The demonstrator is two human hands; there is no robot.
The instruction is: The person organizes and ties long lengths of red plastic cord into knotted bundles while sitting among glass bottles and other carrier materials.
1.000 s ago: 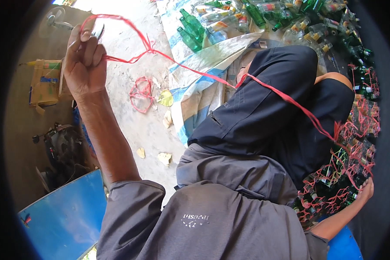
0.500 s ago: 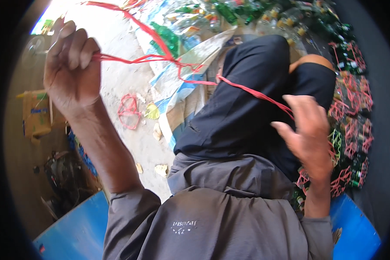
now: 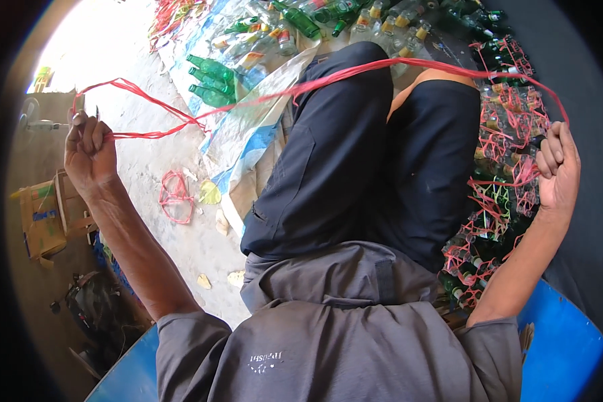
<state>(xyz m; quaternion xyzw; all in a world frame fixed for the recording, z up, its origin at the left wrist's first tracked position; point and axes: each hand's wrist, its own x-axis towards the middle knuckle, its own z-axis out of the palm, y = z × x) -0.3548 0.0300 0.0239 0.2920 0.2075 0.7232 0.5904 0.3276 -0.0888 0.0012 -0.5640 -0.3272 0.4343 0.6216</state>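
Pink plastic twine (image 3: 315,83) stretches across in front of my knees from one hand to the other. My left hand (image 3: 90,149), raised at the far left, is closed on one end, where the twine forms a long loop with a knot near its right tip. My right hand (image 3: 559,167), out at the far right, has its fingers curled round the other end. A short tail of twine (image 3: 509,182) hangs out from that fist towards the netted bottles. Between the hands the strands run in a bundle, slightly bowed upward over my dark trousers (image 3: 335,154).
Green bottles (image 3: 211,79) lie on a white and blue sheet (image 3: 248,161), with more bottles beyond. Along the right, bottles in pink netting (image 3: 516,114) stand by a dark wall. A pink twine ring (image 3: 175,196) lies on the floor; a cardboard box (image 3: 43,218) is at left.
My right hand has moved from above my right thigh out to the far right and closed on the twine. The twine is drawn wide; my left hand sits lower and farther left.
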